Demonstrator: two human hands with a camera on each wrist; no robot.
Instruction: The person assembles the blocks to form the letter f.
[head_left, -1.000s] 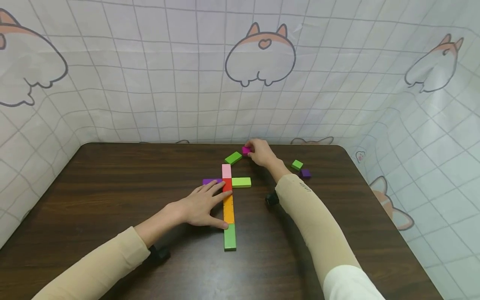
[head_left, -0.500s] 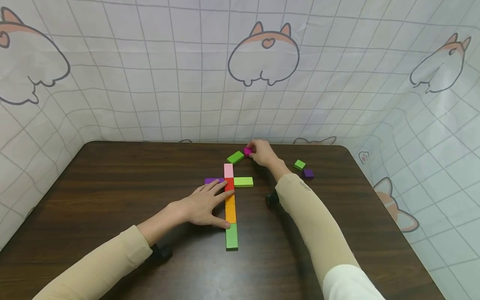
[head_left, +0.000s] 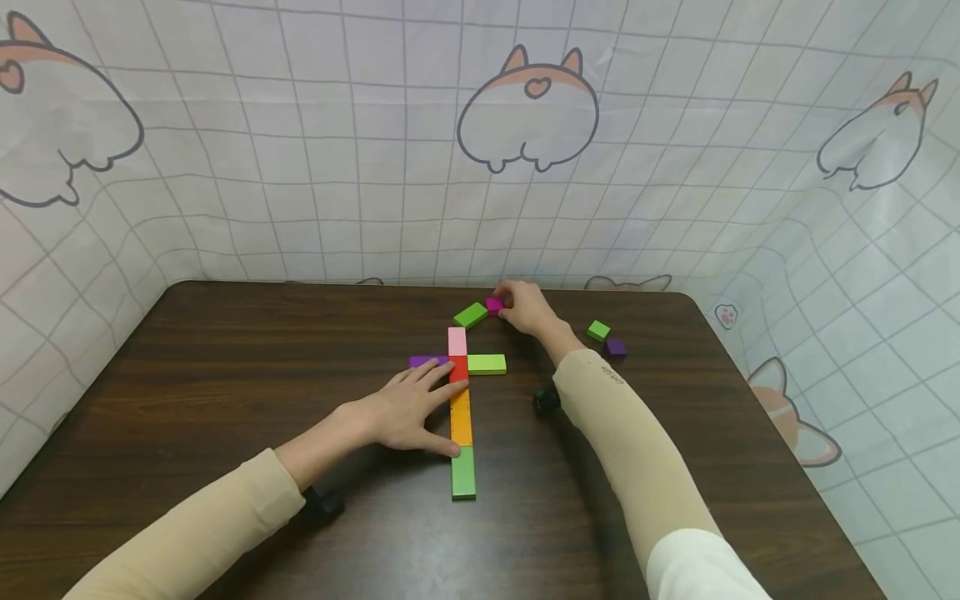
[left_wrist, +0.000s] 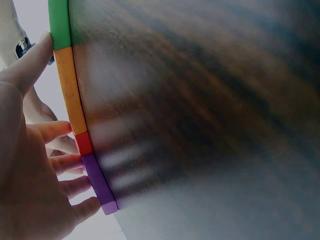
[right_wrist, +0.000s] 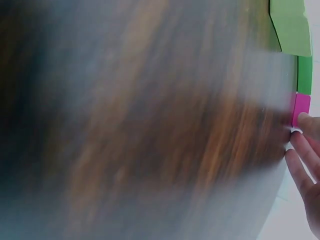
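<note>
Spread across a row of coloured blocks, my left hand (head_left: 408,410) touches them with straight fingers. Its thumb rests where the orange block (head_left: 461,421) meets the green block (head_left: 463,473); other fingertips lie on the red block (head_left: 459,367) and the purple block (left_wrist: 98,177). A pink block (head_left: 457,341) tops the row, and a lime block (head_left: 487,364) juts out to the right. Farther back, my right hand (head_left: 528,308) pinches a magenta block (head_left: 494,307) between thumb and fingers, right beside a tilted bright green block (head_left: 471,315).
To the right of my right hand lie a small green block (head_left: 598,330) and a dark purple block (head_left: 615,348). The dark wooden table (head_left: 262,358) ends at a fabric wall (head_left: 337,150) with a grid pattern behind it.
My right hand has shifted the magenta block very slightly nearer and against the tilted green block. My left hand stays on the row of blocks.
</note>
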